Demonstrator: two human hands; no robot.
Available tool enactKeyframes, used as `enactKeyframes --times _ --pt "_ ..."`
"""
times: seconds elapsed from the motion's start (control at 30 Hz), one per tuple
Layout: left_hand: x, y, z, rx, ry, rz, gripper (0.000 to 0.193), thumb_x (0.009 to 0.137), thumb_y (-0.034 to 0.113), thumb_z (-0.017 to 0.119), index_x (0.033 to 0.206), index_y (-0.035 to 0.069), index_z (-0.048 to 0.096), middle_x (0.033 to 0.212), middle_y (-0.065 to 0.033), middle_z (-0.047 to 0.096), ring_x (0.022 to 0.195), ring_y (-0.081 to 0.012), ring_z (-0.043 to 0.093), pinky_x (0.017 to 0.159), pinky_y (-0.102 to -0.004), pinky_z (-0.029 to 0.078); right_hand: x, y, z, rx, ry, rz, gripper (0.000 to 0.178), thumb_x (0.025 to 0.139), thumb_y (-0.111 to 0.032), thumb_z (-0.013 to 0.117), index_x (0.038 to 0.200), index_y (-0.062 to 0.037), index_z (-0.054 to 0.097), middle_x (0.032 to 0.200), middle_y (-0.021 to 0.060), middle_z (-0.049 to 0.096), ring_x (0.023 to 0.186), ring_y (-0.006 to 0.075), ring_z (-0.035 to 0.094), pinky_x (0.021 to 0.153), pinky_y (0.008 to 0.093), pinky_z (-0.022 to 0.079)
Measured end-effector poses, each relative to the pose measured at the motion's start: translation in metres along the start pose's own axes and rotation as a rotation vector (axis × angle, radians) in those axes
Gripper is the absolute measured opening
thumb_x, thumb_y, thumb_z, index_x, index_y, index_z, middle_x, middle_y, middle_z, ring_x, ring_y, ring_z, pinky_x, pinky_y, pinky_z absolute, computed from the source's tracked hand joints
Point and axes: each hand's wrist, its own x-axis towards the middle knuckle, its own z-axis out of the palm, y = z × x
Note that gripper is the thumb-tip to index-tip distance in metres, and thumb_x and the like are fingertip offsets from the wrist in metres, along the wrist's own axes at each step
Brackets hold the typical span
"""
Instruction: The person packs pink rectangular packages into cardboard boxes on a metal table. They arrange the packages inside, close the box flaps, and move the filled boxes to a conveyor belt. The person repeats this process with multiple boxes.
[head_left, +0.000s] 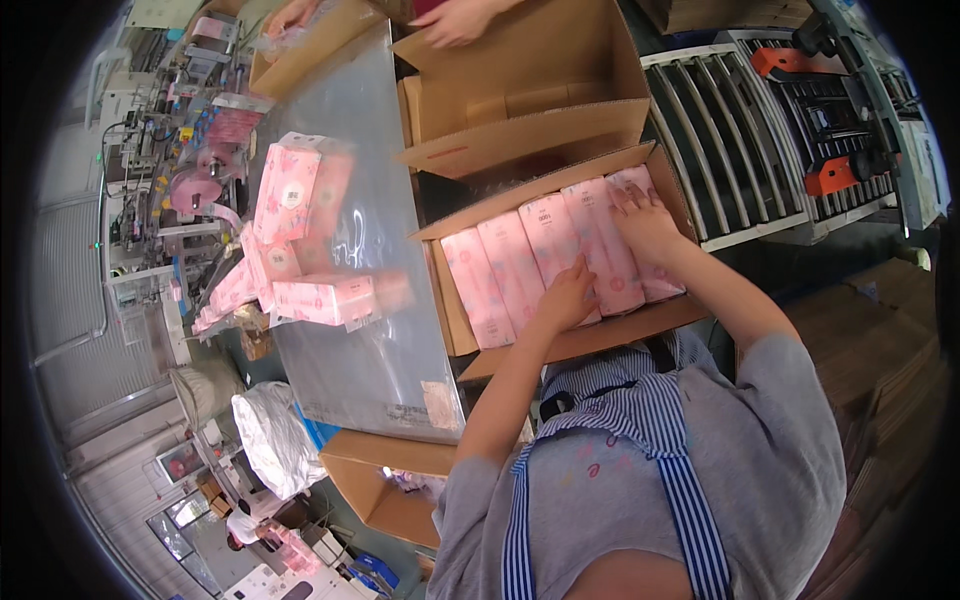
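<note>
An open cardboard carton (590,345) sits in front of me with a row of several pink soft packs, which look like tissue packs (500,270), standing side by side in it. My right hand (645,222) lies with its fingers spread on the far end of the rightmost packs. My left hand (570,296) rests lower on the middle packs, its index finger stretched out and the other fingers partly hidden. Neither hand grips a pack. More pink packs (288,190) lie loose and piled on the metal table (400,340) to the left.
Another open carton (530,75) stands beyond mine, with another person's hand (455,22) over it. A roller conveyor (720,140) with an orange-fitted machine (825,115) is on the right. Machinery (200,190) feeds the table's left side. A carton (385,480) stands by my left elbow.
</note>
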Motion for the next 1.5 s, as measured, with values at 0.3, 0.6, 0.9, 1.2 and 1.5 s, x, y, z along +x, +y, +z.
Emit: enactKeyframes --times 0.3,0.6,0.9,1.2,1.5 --pt "0.013 0.000 -0.028 -0.109 -0.170 0.010 0.051 0.078 0.021 0.066 0.123 0.003 0.052 0.143 -0.0244 0.033 0.124 -0.0389 0.042 0.103 -0.0397 0.036 -0.061 0.066 -0.050 0.255 -0.035 0.546 0.022 0.080 -0.013 0.054 0.099 -0.0072 0.044 0.074 0.0178 0.064 0.071 0.0379 0.063 0.061 0.0494 0.048" --pt "-0.057 -0.054 -0.080 0.457 0.832 -0.554 0.062 0.082 0.023 0.064 0.131 -0.006 0.040 0.119 -0.0271 0.054 0.111 -0.0380 0.053 0.093 -0.0455 0.041 -0.078 0.108 -0.018 -0.150 0.083 0.673 0.011 0.082 -0.009 0.051 0.091 -0.0068 0.044 0.062 0.0086 0.063 0.055 0.0299 0.064 0.049 0.0394 0.049" --pt "-0.005 0.004 -0.018 0.079 0.223 -0.073 0.069 0.090 0.037 0.053 0.140 -0.003 0.028 0.144 -0.0325 0.022 0.132 -0.0509 0.021 0.109 -0.0487 0.023 -0.129 0.075 -0.057 0.515 -0.367 -0.049 0.077 0.070 -0.038 0.075 0.129 -0.0007 0.043 0.118 0.0207 0.056 0.113 0.0364 0.052 0.099 0.0428 0.038" --pt "0.009 -0.030 -0.049 0.104 0.390 -0.302 0.104 0.063 0.050 0.079 0.136 -0.004 0.030 0.138 -0.0292 0.036 0.124 -0.0432 0.039 0.101 -0.0417 0.038 -0.011 0.088 -0.033 -0.202 0.088 -0.144 0.060 0.077 -0.042 0.065 0.127 -0.0130 0.051 0.124 0.0038 0.056 0.125 0.0234 0.044 0.111 0.0462 0.021" --pt "0.007 -0.079 0.035 -0.688 0.506 -0.314 0.086 0.070 0.031 0.082 0.131 -0.003 0.032 0.115 -0.0167 0.056 0.106 -0.0283 0.055 0.090 -0.0370 0.044 -0.077 0.094 0.016 0.112 0.327 0.491 0.032 0.081 -0.031 0.062 0.106 -0.0110 0.057 0.106 0.0060 0.056 0.108 0.0264 0.049 0.107 0.0529 0.024"
